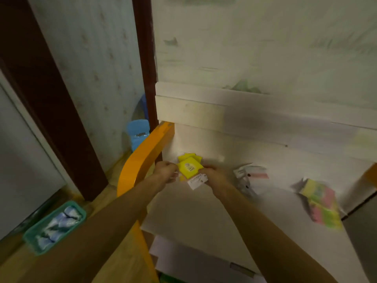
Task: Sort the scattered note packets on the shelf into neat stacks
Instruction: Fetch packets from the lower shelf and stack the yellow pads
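I have both hands on the yellow note packets (190, 168) at the far left corner of the white shelf (206, 209). My left hand (165, 170) pinches their left edge; my right hand (216, 176) presses in on the right edge, fingers closed against them. I count two yellow packets, one lying on the other, with a white printed card (197, 181) sticking out beneath, near side. To the right lies one blurred white and pink packet (251, 174); farther right sit two multicoloured packets (320, 203), overlapping. One teal basket (54, 226) sits on the floor, near left.
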